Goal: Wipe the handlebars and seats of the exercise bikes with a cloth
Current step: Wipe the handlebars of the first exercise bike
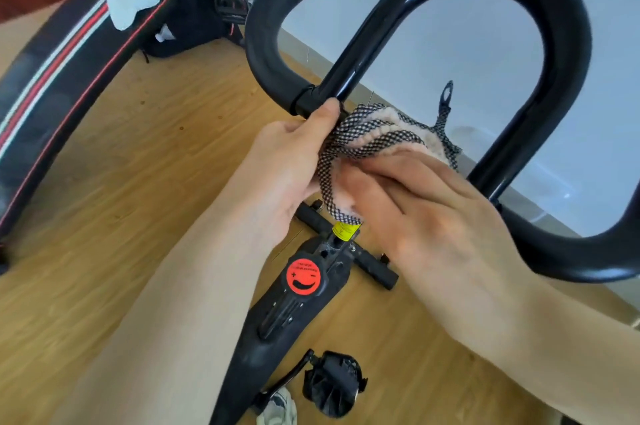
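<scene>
Fig.: we note handlebar w/ glossy blk metal tube & matt foam-like padding; cloth fluffy pink, checked woven backing; floor smooth wood-grain; knob red plastic

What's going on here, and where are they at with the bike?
A person stands over an exercise bike, both hands on a checkered, fleecy cloth held just under the black looped handlebar. The left hand pinches one edge of the cloth right beside the bar's joint. The right hand, blurred, lies over the rest with fairly straight fingers. The cloth is bunched between the hands, not wrapped round the bar.
</scene>
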